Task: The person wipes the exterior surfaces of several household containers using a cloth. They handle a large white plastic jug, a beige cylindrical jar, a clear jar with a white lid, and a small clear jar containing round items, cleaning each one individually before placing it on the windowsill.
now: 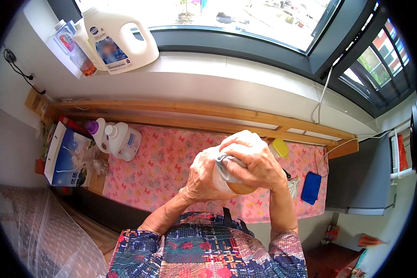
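Both my hands are raised over a pink bow-patterned cloth [160, 166]. My left hand [203, 175] is wrapped around a translucent container [222, 182] with something orange-brown at its lower end. My right hand [253, 161] presses a folded grey cloth [229, 168] against the container's upper part; the fingers hide much of both. To the right of my hands lie a yellow item [280, 147], which looks like a soap box or sponge, a whitish bunched cloth [293, 187] and a folded blue cloth [311, 187].
At the cloth's left stand two white plastic jugs [125, 142] and a printed carton [69, 156]. A wooden rail [194, 109] runs behind. Large detergent bottles [118, 41] stand on the window sill. A grey cabinet [358, 173] is at the right, sheer netting [48, 229] at lower left.
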Motion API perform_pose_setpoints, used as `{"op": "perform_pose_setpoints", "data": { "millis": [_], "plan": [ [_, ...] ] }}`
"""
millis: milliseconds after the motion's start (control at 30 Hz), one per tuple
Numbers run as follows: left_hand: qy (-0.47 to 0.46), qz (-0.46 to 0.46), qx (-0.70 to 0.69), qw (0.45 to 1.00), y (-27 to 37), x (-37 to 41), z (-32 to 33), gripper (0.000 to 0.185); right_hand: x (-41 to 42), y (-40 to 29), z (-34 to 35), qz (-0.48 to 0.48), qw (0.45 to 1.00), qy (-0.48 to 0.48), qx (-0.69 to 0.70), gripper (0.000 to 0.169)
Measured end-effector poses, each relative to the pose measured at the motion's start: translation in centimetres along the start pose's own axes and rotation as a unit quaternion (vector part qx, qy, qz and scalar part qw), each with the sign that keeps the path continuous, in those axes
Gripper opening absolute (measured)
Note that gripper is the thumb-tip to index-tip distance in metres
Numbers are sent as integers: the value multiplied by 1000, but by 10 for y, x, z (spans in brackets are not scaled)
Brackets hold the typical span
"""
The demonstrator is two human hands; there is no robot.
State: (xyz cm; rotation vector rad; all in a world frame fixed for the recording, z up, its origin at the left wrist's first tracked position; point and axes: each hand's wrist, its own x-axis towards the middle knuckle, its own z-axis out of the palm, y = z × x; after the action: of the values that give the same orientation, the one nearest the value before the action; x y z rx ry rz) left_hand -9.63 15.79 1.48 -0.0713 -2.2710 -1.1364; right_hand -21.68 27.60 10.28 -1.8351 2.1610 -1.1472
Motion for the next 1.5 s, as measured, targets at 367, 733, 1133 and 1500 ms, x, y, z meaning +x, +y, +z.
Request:
{"op": "perform_pose_setpoints", "data": {
  "millis": [367, 733, 1133, 1500],
  "plan": [
    [-1, -26, -169, 985, 1, 16, -9, 109, -18, 41, -4, 291, 852, 72, 429, 24],
    [77, -232, -413, 877, 9, 29, -15, 103, -16, 0, 51, 78, 925, 371, 29, 38],
    [121, -223, -516, 818, 6, 15, -17, 102, -35, -23, 67, -22, 939, 331, -87, 48],
    [60, -213, -595, 773, -6, 2, -25, 94, -48, 27, 44, 100, 948, 205, 222, 36]
  ]
}}
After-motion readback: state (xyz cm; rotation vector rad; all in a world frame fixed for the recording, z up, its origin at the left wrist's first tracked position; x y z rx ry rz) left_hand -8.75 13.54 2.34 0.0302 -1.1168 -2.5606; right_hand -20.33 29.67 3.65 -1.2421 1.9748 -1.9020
